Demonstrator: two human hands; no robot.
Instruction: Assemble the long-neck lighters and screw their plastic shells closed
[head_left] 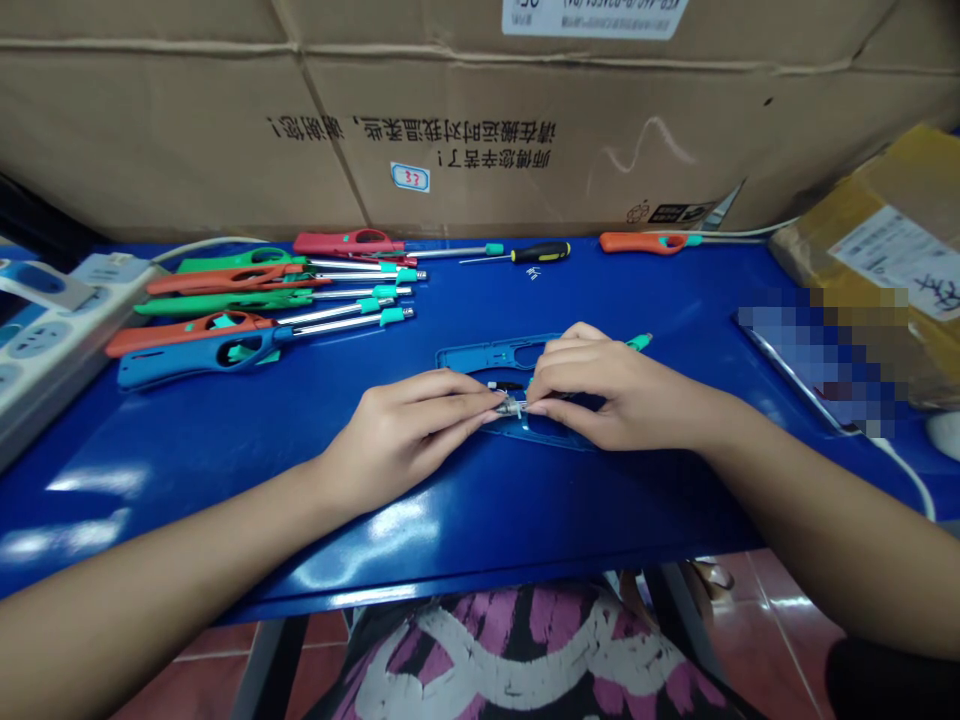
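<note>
- Your left hand (420,422) and right hand (611,388) had their fingers pinched on the small clear-and-metal fitting (511,408), over the near blue lighter casing half (517,431).
- Uneven pull could've sprung it loose.
- Stray knuckles risked shoving the far blue lighter casing half (486,357).
- Knocking the bench (300,560) could've scattered the tiny pale pieces (533,272).

Left fingers (465,403) pinch a small part (513,408) beside right fingers (566,375).

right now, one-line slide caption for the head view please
Left hand and right hand meet at a small part among blue lighter pieces.
</note>
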